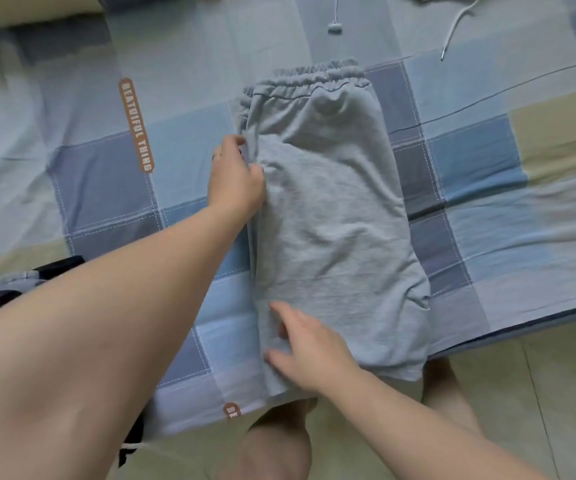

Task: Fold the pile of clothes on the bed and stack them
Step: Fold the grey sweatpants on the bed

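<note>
Grey shorts lie folded lengthwise on the bed, elastic waistband at the far end, leg hems at the near edge. My left hand is at the shorts' left edge, halfway up, and its fingers pinch the fabric there. My right hand lies on the lower left part of the shorts with fingers spread and flat, pressing the cloth down.
The bed has a blue, grey and beige checked sheet. White drawstrings of another garment lie at the far edge. Dark clothing sits at the left, under my arm. The tiled floor and my legs show below the bed's edge.
</note>
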### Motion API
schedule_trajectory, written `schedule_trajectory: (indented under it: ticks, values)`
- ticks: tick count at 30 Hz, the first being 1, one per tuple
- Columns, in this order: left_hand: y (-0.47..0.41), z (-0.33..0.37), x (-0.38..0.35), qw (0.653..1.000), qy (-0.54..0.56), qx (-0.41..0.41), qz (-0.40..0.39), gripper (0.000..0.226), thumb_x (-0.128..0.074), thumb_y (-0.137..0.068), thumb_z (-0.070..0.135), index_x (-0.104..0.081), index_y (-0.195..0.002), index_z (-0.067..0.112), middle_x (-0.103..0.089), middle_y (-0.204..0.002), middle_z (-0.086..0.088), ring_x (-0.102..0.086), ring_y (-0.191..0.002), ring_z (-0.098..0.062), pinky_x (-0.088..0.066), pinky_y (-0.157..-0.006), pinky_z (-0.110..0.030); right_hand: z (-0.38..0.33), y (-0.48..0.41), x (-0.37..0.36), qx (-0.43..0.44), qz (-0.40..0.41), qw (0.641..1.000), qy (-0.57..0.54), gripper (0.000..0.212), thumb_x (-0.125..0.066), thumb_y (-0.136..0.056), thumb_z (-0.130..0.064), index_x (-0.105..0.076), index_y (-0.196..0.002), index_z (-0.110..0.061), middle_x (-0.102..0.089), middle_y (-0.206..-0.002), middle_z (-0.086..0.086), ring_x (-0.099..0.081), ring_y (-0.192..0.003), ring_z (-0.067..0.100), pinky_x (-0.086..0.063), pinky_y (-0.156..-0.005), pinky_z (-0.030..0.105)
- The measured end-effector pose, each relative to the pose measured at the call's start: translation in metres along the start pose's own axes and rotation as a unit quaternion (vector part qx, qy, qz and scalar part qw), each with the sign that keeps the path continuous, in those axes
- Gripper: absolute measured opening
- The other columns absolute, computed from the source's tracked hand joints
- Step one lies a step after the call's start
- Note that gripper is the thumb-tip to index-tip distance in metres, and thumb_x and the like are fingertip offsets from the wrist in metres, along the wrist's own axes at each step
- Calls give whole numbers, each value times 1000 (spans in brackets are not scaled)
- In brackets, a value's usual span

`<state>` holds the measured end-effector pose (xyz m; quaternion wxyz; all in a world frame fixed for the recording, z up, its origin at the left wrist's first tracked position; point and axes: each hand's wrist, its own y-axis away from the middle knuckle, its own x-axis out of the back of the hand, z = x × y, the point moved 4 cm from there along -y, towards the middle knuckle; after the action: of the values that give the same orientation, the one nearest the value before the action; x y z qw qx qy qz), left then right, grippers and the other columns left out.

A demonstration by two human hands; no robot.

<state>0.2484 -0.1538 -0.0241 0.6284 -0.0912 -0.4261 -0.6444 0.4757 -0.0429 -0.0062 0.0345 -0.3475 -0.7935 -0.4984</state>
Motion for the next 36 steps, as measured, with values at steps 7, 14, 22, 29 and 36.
schedule_trajectory:
  ticks: [7,14,22,29,36]
  values:
    - [118,-63,-37,985,18,147,-88,43,-70,-91,34,-39,-116,16,-60,-107,-3,-58,-100,-28,-39,-76,-32,61,45,-17,-33,20,992,117,50,-56,-90,-53,-47,-135,-33,-40,-136,-9,-38,-130,19,-38,-103,38]
    - [225,-119,-74,959,-38,242,-144,37,-66,-93,33,-59,-122,11,-67,-122,-13,-60,-115,-34,-46,-88,-36,98,61,-19,-25,22,975,221,70,-59,-91,-47,-26,-152,-38,-6,-165,3,-7,-151,30,-25,-116,51]
    - [252,-143,-68,933,-32,309,-179,30,-70,-89,25,-68,-116,15,-72,-112,-9,-64,-106,-30,-51,-87,-35,106,58,5,33,-67,957,279,57,-56,-94,-38,-36,-148,-35,-9,-165,-2,-11,-150,26,-30,-112,43]
    - [235,-122,-44,938,-82,307,-139,56,-78,-75,49,-44,-113,25,-53,-124,-3,-56,-115,-31,-49,-97,-46,81,27,58,7,-30,975,218,60,-56,-95,-34,-38,-151,-27,-33,-155,1,-36,-140,29,-37,-112,44]
    - [142,-86,-34,972,1,202,-122,62,-72,-87,47,-43,-136,20,-51,-139,-4,-52,-125,-29,-45,-101,-44,-1,-70,138,59,55,978,191,61,-60,-93,-22,-39,-151,-28,-42,-149,5,-44,-133,31,-41,-107,44]
